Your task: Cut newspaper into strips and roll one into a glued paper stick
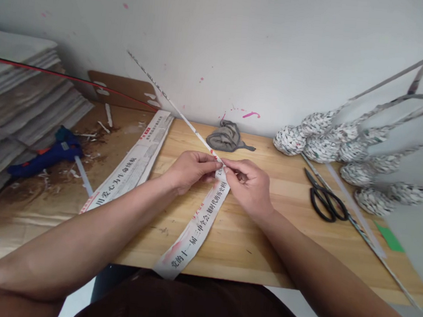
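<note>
Between my two hands, over the middle of the wooden table, is a newspaper strip (pixel 197 227) with dark printed characters. Its upper end is rolled into a thin paper tube (pixel 185 121) that slants up to the left. My left hand (pixel 193 170) pinches the strip where the flat part meets the tube. Close against it, my right hand (pixel 246 184) grips the same spot from the right, fingertips nearly touching the left ones. The flat end of the strip hangs down toward the table's front edge. My fingers partly cover the rolled section.
More newspaper strips (pixel 131 171) lie stacked on the left. Beyond them are a blue glue gun (pixel 53 153) on cardboard and a tall paper stack (pixel 10 109). A grey cloth (pixel 225 137) rests by the wall. Black scissors (pixel 325 199) and several woven paper bulbs (pixel 323 144) are at right.
</note>
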Demonstrator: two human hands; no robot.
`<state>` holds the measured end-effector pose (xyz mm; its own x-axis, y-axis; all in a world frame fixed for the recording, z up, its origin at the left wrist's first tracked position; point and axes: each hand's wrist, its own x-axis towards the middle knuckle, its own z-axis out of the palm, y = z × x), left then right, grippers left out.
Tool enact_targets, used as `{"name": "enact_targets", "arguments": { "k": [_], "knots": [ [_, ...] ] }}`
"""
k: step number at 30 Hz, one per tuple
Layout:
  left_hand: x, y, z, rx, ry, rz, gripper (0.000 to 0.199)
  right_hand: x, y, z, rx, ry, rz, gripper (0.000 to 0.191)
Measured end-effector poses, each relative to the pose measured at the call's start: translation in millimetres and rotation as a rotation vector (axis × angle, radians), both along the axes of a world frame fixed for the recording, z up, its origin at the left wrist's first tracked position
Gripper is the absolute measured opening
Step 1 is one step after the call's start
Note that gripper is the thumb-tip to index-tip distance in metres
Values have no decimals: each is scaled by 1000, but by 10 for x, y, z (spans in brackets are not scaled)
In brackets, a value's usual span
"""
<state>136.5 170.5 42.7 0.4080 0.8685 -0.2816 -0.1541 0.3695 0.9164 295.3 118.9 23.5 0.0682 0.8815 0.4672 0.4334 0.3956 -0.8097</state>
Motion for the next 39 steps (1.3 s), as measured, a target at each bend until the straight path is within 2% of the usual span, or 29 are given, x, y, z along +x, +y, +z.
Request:
{"name": "enact_targets", "arguments": {
  "k": [11,18,21,28,33,39],
  "knots": [
    [-6,16,-16,-30,-24,29,11,-24,-6,-7,79,-104,-9,27],
    [35,-20,2,-42,-31,76,7,-58,6,-23,-98,174,-20,20],
    [44,-31,-8,-55,-28,86,5,-56,24,-21,-130,189,-30,15],
    [59,-63,-18,-87,-29,73,11,-76,47,12,-108,20,-146,10],
    [68,-78,10,-87,-26,79,16,-79,49,2,46,-182,-201,11],
    [55,-76,48,-105,-46,82,16,-41,51,2,199,-317,-157,15]
  ]
}}
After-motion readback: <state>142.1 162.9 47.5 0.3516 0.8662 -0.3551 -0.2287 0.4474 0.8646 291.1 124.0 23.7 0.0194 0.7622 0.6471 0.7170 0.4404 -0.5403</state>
